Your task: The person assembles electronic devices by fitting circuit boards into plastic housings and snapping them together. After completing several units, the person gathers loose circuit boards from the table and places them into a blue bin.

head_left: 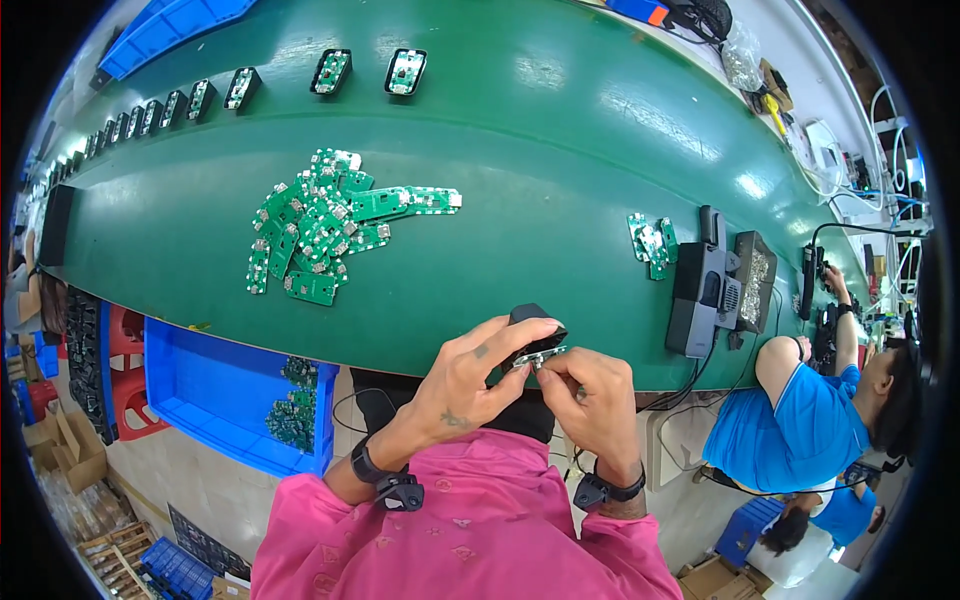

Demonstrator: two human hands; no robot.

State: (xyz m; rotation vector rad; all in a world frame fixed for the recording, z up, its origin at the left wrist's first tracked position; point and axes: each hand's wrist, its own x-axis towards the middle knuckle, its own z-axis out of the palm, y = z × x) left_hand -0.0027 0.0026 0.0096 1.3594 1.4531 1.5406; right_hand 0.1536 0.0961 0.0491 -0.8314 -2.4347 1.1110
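My left hand is wrapped round a small black plastic housing just over the table's near edge. A small circuit board shows at the housing's lower side, partly covered by my fingers. Thumb and forefinger of my right hand are closed in a pinch at that board's edge. To the left, a loose pile of green circuit boards lies on the green table.
Black housings with boards inside stand in a row along the far left. More boards lie near a grey and black device and a parts tray on the right. A blue bin stands lower left; a co-worker sits at right.
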